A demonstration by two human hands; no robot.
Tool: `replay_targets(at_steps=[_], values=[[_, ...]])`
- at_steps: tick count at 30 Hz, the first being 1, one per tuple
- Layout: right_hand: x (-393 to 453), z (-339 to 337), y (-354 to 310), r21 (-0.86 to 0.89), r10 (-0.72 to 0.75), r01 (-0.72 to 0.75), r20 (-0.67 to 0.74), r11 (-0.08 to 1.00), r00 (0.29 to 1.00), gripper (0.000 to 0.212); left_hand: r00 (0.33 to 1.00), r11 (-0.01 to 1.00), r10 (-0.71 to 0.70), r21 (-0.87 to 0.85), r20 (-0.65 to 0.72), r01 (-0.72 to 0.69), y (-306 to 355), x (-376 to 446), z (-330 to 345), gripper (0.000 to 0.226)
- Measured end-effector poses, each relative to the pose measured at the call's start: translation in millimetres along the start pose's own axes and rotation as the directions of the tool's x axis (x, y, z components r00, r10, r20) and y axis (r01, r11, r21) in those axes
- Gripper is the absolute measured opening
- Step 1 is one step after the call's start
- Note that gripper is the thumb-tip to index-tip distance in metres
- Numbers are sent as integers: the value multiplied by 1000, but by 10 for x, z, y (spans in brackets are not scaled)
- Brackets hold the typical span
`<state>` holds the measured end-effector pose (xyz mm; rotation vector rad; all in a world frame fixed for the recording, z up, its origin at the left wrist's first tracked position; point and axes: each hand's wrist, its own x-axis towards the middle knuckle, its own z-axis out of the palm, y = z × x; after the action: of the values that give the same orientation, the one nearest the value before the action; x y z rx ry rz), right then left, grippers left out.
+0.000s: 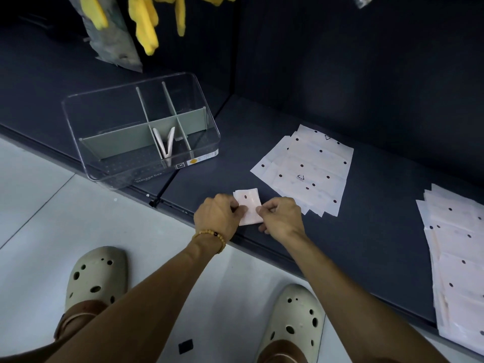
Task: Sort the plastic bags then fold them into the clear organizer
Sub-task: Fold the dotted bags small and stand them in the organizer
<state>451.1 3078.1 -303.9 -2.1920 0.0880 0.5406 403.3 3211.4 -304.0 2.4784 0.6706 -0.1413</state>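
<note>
- Head view: the clear organizer (141, 129) sits at the front edge of a dark shelf (366, 231), tilted a little over that edge, with grey-green dividers (146, 132) splitting it into compartments.
- In its middle front compartment stands one folded bag (165, 144), opened out in a V.
- Just to the right of the organizer and nearer the person, both hands meet over a small folded plastic bag (248, 206), white with a dark dot, which lies on the shelf near its front edge.
- The left hand (217, 217) pinches the bag's left edge, fingers curled in tight; a beaded bracelet (209, 238) rings that wrist.
- The right hand (281, 218) pinches the bag's right edge, fingers curled in the same way.
- Right of the organizer, beyond the hands, a fanned stack of flat dotted bags (309, 166) lies on the shelf.
- Farther right again, a second stack of dotted bags (455, 258) runs to the picture's edge.
- Above the organizer hang yellow rubber gloves (145, 24).
- Below it, on the pale floor (39, 192), stand two cream perforated clogs (97, 279).
</note>
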Motion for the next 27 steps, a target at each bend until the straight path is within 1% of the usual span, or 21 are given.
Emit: replay_targets(at_steps=[2,3,4,5,6,7,9,11,13,14,15,16,17,19,20,23,24,25,26,27], values=[[28,-13,-6,-7,13,-13,13,1000,1000,15,997,996,58,69,-53,-54,-43,9,21,22],[42,-19,-7,-9,20,-20,20,1000,1000,14,989,990,117,90,-93,-109,-66,14,27,22],[56,-24,-9,-9,28,-28,22,1000,999,13,971,975,204,112,-128,-190,-86,25,34,22],[67,-27,-15,-6,33,-33,21,999,999,11,942,947,308,136,-131,-290,-104,44,43,23],[77,-27,-21,-6,30,-30,16,1000,999,10,909,907,407,154,-94,-391,-120,62,46,25],[96,-24,-26,-25,17,-17,7,1000,1000,10,873,863,487,172,-29,-475,-131,79,44,28],[136,-26,-37,-135,-34,30,-29,990,999,7,817,785,570,238,86,-572,-154,107,52,30],[153,-33,-32,-202,-113,94,-83,975,990,4,801,750,592,301,89,-589,-172,109,66,30],[102,-43,6,-250,-259,216,-154,944,954,11,820,772,570,310,51,-556,-155,89,71,31],[39,-50,38,-329,-376,302,-190,894,907,14,833,788,552,306,33,-534,-151,83,77,32],[-34,-48,95,-430,-498,383,-195,817,845,17,844,801,536,305,22,-516,-149,76,80,32],[-111,-40,173,-526,-597,443,-162,726,786,23,853,809,522,306,15,-501,-144,67,85,32],[-171,-29,266,-600,-643,474,-90,644,760,32,858,814,514,310,8,-491,-139,59,90,32],[-266,-1,437,-683,-591,480,86,551,802,50,861,818,508,318,-6,-480,-136,41,91,31],[-289,9,506,-705,-558,475,135,526,819,56,861,818,508,321,-14,-477,-132,26,84,29],[-269,28,552,-746,-530,461,171,481,830,62,837,792,544,364,-57,-490,-137,6,57,23],[-263,31,542,-754,-517,460,188,470,835,64,810,759,584,393,-57,-520,-124,11,58,21],[-252,29,542,-758,-506,462,204,460,838,66,766,710,641,413,-43,-571,-101,28,71,20],[-240,24,551,-760,-501,467,217,452,838,67,717,657,697,412,-11,-632,-63,54,100,24],[-231,16,565,-759,-500,474,227,447,836,68,684,617,728,385,52,-686,-23,77,141,33]])
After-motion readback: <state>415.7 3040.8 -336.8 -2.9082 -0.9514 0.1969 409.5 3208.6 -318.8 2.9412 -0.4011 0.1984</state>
